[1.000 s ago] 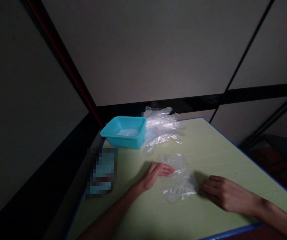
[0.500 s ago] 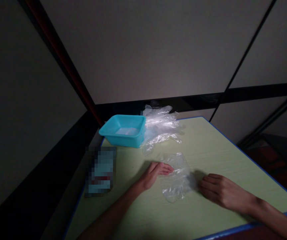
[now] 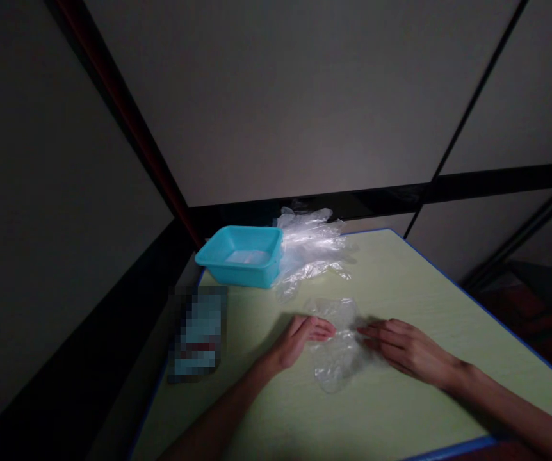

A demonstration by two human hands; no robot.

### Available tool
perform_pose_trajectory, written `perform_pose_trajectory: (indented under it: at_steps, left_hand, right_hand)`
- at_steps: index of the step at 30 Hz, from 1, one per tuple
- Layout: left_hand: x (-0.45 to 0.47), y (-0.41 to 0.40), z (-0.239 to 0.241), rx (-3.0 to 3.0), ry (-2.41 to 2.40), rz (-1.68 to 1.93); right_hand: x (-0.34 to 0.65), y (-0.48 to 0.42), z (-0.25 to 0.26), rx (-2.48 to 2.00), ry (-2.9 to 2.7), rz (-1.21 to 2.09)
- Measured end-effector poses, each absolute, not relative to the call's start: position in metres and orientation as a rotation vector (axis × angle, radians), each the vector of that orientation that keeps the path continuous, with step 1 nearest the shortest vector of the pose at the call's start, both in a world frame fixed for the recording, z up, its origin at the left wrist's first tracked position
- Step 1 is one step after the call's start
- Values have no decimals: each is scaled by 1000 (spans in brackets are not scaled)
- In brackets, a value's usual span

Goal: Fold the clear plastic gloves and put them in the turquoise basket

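A clear plastic disposable glove lies spread on the table. My left hand rests over its left part, fingers stretched out and pressing on the plastic. From the other side my right hand reaches in with fingers extended, its fingertips at the glove's right edge. The thumb of the right hand is partly hidden. Behind the glove is a loose heap of similar clear plastic gloves, touching the side of a turquoise plastic basin. Whitish, see-through material lies in the basin.
The pale green table has a blue edge and stands against panelled walls. At its left side lies a flat, light-blue packet-like thing, blurred out by pixelation. A dark object is beyond the table's right side.
My right hand has moved left and slightly up to the glove, and its curled fingers have stretched out. My left hand stays on the glove. The view has shifted slightly.
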State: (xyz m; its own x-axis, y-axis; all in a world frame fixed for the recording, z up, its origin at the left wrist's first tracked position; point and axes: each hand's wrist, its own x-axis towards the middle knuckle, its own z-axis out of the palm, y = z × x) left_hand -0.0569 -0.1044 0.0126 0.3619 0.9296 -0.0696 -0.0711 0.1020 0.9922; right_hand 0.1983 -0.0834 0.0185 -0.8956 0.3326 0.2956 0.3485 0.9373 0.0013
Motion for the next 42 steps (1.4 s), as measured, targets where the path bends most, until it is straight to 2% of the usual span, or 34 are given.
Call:
perform_pose_trajectory:
  at_steps: [13, 24, 34, 42]
  left_hand:
    - [-62, -108, 10, 1335, 1138, 1137]
    - [-67, -106, 11, 1403, 1279, 1102]
    - [-65, -102, 14, 1328, 1352, 1082]
    - [-66, -96, 10, 1270, 1367, 1060]
  right_hand:
    - [199, -73, 19, -524, -2783, 269]
    - [198, -68, 14, -586, -2704, 409]
    - [175, -55, 30, -1066, -2211, 1102]
    - [168, -49, 33, -1039, -2187, 1205]
